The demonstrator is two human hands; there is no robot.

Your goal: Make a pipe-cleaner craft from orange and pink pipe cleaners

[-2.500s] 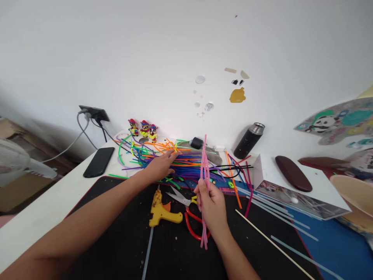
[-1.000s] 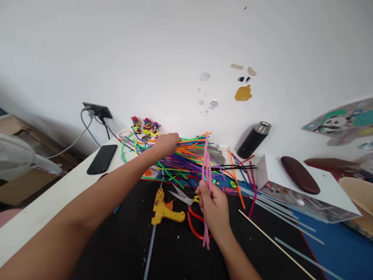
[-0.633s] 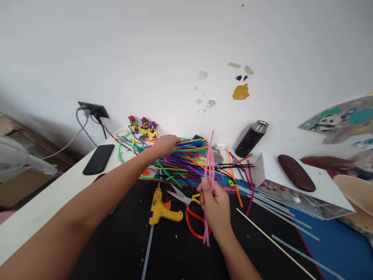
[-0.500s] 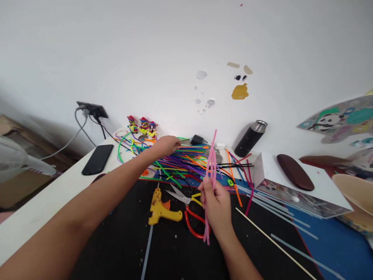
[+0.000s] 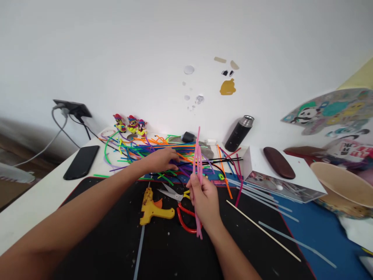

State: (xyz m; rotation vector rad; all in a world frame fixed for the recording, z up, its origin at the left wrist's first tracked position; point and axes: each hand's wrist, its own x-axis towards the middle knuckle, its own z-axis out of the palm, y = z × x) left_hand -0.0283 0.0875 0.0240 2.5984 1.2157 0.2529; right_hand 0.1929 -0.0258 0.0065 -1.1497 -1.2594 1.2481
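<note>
My right hand (image 5: 204, 200) is closed round a bundle of pink pipe cleaners (image 5: 197, 155), held upright above the black mat (image 5: 101, 233). My left hand (image 5: 163, 160) reaches forward and lies on the heap of coloured pipe cleaners (image 5: 140, 149) at the back of the desk, fingers curled into the strands; whether it grips any I cannot tell. Just below that heap lie a yellow glue gun (image 5: 153, 207), scissors (image 5: 170, 192) and red-handled pliers (image 5: 185, 219).
A black phone (image 5: 81, 161) lies at the left, with a wall socket (image 5: 71, 109) and cables behind. Three small figures (image 5: 129, 123) and a black flask (image 5: 239, 133) stand by the wall. A white box (image 5: 279, 175), a bowl (image 5: 340, 186) and a wooden skewer (image 5: 262, 230) are right.
My left hand has come down and nearer, from lifting strands at the back of the heap to lying on its front. My right hand keeps the pink bundle. The view shifted left.
</note>
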